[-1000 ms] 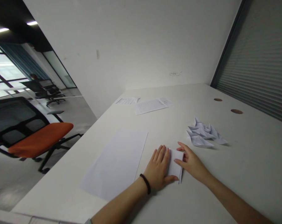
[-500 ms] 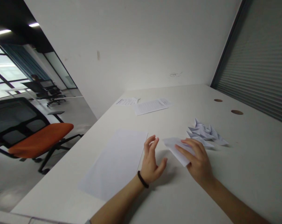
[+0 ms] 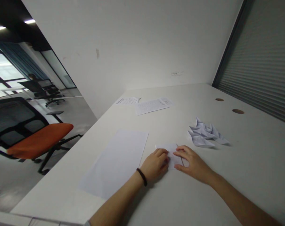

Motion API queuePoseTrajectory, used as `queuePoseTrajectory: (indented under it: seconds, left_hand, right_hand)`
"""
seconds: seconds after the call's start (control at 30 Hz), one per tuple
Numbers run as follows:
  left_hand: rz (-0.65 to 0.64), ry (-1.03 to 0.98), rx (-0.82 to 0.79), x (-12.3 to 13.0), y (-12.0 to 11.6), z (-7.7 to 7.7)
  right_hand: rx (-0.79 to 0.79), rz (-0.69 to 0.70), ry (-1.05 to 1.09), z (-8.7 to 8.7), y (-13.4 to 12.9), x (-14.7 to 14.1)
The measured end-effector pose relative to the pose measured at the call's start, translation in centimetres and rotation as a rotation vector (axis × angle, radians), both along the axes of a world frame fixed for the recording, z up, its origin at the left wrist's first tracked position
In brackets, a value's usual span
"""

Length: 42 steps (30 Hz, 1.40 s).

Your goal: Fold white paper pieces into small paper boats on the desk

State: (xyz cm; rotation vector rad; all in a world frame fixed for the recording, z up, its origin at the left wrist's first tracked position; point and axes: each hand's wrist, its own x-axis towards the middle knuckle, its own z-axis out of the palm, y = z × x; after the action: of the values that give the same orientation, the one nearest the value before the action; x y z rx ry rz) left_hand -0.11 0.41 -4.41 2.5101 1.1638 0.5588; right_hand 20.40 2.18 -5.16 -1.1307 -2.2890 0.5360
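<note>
A small folded piece of white paper (image 3: 172, 159) lies on the table between my two hands. My left hand (image 3: 155, 165), with a dark band at its wrist, rests on the paper's left part with curled fingers. The fingertips are partly hidden. My right hand (image 3: 195, 164) grips the right side, its thumb near the lower edge and its fingers above, where a flap stands slightly raised. A pile of folded paper pieces (image 3: 205, 133) with pointed corners sits just beyond my right hand. Left of my left hand lies a stack or sheet of plain white paper (image 3: 118, 161), flat.
Printed sheets (image 3: 153, 106) lie toward the back of the white table (image 3: 246, 175). Two round holes (image 3: 238, 111) are cut at its right side. An orange office chair (image 3: 41, 139) stands left of the table. Farther off, a person (image 3: 32, 76) sits near the windows.
My right hand has brought the folded paper down and left onto the table. My left hand, raised with fingers spread before, has come down onto the paper.
</note>
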Motion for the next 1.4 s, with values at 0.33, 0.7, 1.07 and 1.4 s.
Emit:
queuePoseTrajectory:
  seconds: [0.33, 0.7, 1.07, 1.4]
  left_hand:
    - [-0.038, 0.075, 0.082, 0.5, -0.2, -0.1]
    - [-0.03, 0.085, 0.079, 0.5, -0.2, -0.3]
    - [-0.047, 0.217, 0.218, 1.4, -0.6, -0.4]
    - [-0.052, 0.317, 0.296, 2.0, -0.6, -0.1]
  right_hand:
    - [-0.031, -0.024, 0.056, 0.5, -0.2, -1.0]
    - [-0.373, -0.203, 0.253, 0.0, 0.6, -0.3]
    - [-0.305, -0.2, 0.22, 0.6, 0.2, 0.1]
    - [-0.186, -0.183, 0.148, 1.4, 0.3, 0.7]
